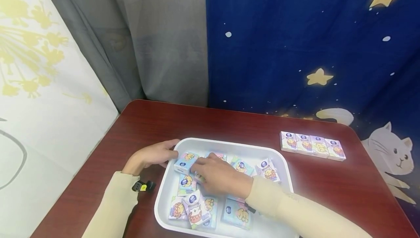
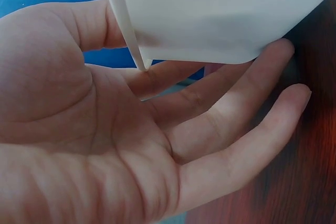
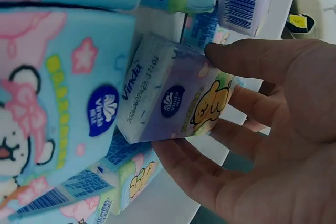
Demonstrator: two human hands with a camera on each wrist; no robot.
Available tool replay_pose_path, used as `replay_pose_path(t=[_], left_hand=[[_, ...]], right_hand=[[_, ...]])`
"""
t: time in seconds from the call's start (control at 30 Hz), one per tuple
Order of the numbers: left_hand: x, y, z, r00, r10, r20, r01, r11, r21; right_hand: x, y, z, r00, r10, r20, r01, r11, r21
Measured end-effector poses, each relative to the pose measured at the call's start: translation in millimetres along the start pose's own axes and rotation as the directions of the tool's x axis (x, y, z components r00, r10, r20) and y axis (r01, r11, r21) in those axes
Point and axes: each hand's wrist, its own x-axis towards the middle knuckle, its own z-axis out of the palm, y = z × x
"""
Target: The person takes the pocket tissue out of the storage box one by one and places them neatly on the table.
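A white plastic tray [image 1: 226, 143] holds several small tissue packs in blue and purple cartoon wrappers. My left hand [image 1: 154, 155] grips the tray's left rim, its thumb over the edge and its fingers reaching along the outside; the left wrist view shows the tray wall [image 2: 210, 14] between them. Inside the tray, my right hand [image 1: 221, 174] pinches a purple tissue pack [image 3: 181, 98] between thumb and fingers. From the head, that pack is mostly covered by the hand. Close to both hands, a blue tissue pack [image 1: 186, 162] lies in the tray's upper left corner.
To the tray's right, a row of several tissue packs [image 1: 311, 146] sits side by side on the dark red table [image 1: 157, 117]. A white and purple pack [image 1: 196, 209] lies tilted over others inside the tray. Grey and blue curtains [image 1: 262, 48] hang behind the table.
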Motion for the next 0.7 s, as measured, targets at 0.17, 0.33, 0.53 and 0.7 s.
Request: replay_pose_path(t=[0.17, 0.33, 0.53, 0.7], left_hand=[[-0.6, 0.1, -0.4, 1.000, -0.003, -0.002, 0.003, 1.000, -0.006], [-1.7, 1.1, -0.5, 1.000, -0.005, -0.001, 0.005, 1.000, -0.019], [-2.1, 2.5, -0.2, 1.000, -0.015, -0.001, 0.015, 1.000, -0.016], [-2.0, 3.1, 0.9, 1.000, -0.022, -0.005, 0.021, 1.000, -0.016]], right_hand=[[3.2, 2, -1, 0.999, -0.032, -0.001, 0.032, 0.999, -0.006], [7.2, 6, -7, 0.998, -0.063, 0.009, 0.063, 0.998, 0.001], [7.4, 12, -12, 0.998, -0.045, 0.034, 0.046, 0.998, -0.035], [5.4, 17, -19, 0.996, -0.078, 0.040, 0.077, 0.997, 0.026]])
